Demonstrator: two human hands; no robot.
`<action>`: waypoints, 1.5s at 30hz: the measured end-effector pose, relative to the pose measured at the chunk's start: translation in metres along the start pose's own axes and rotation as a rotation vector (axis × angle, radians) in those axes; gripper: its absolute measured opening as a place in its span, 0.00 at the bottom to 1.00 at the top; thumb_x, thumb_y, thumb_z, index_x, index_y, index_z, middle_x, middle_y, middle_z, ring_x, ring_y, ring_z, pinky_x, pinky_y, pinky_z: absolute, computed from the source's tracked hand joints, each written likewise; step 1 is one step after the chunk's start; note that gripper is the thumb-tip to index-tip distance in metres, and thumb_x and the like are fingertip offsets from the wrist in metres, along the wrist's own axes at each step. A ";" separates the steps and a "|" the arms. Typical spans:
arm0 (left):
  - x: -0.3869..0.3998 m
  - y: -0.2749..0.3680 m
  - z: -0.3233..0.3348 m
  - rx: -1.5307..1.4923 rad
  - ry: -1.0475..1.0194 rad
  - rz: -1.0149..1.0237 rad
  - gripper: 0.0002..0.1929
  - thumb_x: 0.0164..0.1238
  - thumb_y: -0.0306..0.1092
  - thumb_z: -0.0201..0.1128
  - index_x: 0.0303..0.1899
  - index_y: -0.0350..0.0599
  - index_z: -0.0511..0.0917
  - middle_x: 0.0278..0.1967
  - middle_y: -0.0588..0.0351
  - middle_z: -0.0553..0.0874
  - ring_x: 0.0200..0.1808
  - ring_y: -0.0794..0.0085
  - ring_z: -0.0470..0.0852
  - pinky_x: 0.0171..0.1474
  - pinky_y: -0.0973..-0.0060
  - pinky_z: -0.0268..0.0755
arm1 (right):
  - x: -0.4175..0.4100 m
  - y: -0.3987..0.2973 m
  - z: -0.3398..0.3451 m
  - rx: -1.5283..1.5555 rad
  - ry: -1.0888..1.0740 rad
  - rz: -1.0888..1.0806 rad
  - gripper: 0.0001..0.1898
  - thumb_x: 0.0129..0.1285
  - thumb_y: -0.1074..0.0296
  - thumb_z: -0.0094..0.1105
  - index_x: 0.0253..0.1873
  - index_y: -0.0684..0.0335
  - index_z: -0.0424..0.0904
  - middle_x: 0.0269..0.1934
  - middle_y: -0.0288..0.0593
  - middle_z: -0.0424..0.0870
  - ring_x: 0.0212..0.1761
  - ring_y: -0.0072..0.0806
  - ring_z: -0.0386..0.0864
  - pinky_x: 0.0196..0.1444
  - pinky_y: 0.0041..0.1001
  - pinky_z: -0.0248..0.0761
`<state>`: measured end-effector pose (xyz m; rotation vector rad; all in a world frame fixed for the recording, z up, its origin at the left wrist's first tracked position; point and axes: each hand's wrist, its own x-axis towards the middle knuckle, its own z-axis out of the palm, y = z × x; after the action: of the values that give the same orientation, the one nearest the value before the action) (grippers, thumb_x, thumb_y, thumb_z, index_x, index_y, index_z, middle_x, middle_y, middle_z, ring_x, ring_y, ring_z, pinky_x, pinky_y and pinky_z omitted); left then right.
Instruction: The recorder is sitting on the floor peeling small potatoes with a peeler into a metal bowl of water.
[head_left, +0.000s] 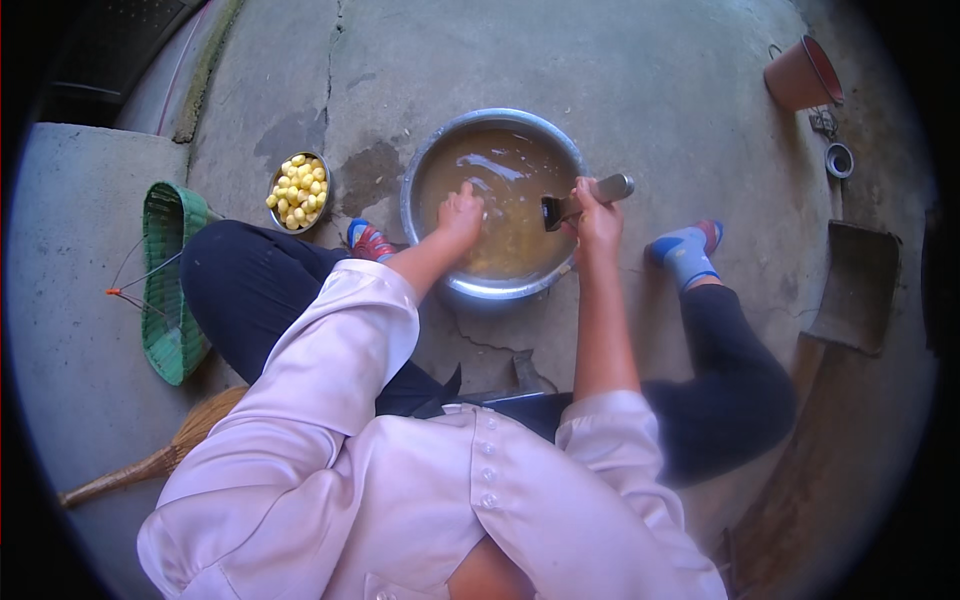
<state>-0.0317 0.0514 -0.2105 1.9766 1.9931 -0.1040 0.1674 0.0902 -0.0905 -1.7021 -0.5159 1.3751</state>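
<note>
In front of me a wide metal basin (492, 289) holds murky brown water (517, 195). Blurred yellowish pieces show under the surface near its close side. My left hand (460, 217) is over the left half of the basin, fingers bent at the water. Whether anything is between those fingers is unclear. At the basin's right rim, my right hand (598, 225) grips a kitchen tool with a metal handle (615, 187). Its dark flat head (553, 214) points left over the water. A round metal bowl (328, 204) heaped with small peeled potatoes (300, 184) stands left of the basin.
A green woven basket (176, 352) lies beside my left knee, with a straw broom (180, 442) behind it. To the right are a reddish bucket (799, 79), a small metal ring-shaped object (839, 160) and a dustpan (855, 289). The concrete floor (450, 52) is cracked, with damp patches.
</note>
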 end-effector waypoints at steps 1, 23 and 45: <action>0.003 0.004 -0.009 0.002 0.002 0.003 0.12 0.52 0.33 0.69 0.40 0.43 0.84 0.51 0.47 0.77 0.48 0.53 0.81 0.49 0.60 0.77 | 0.007 0.006 -0.002 -0.019 0.015 -0.066 0.10 0.64 0.62 0.65 0.46 0.59 0.83 0.39 0.36 0.83 0.40 0.23 0.78 0.28 0.25 0.72; -0.090 0.059 -0.245 -1.968 -0.398 -0.187 0.14 0.69 0.23 0.56 0.54 0.33 0.75 0.46 0.46 0.83 0.44 0.66 0.84 0.50 0.74 0.80 | -0.024 -0.085 -0.031 0.812 -0.329 0.152 0.12 0.72 0.56 0.53 0.44 0.60 0.72 0.32 0.44 0.82 0.29 0.38 0.81 0.32 0.40 0.79; -0.103 0.061 -0.188 -2.072 -0.356 -0.355 0.11 0.75 0.33 0.55 0.53 0.42 0.75 0.42 0.49 0.84 0.34 0.76 0.81 0.39 0.83 0.77 | -0.049 -0.053 -0.001 0.696 -0.296 0.205 0.08 0.70 0.67 0.56 0.43 0.66 0.72 0.32 0.47 0.81 0.27 0.30 0.80 0.31 0.31 0.79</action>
<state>-0.0081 0.0078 0.0068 0.1901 0.9692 0.9812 0.1637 0.0816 -0.0189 -1.0100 0.0042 1.7112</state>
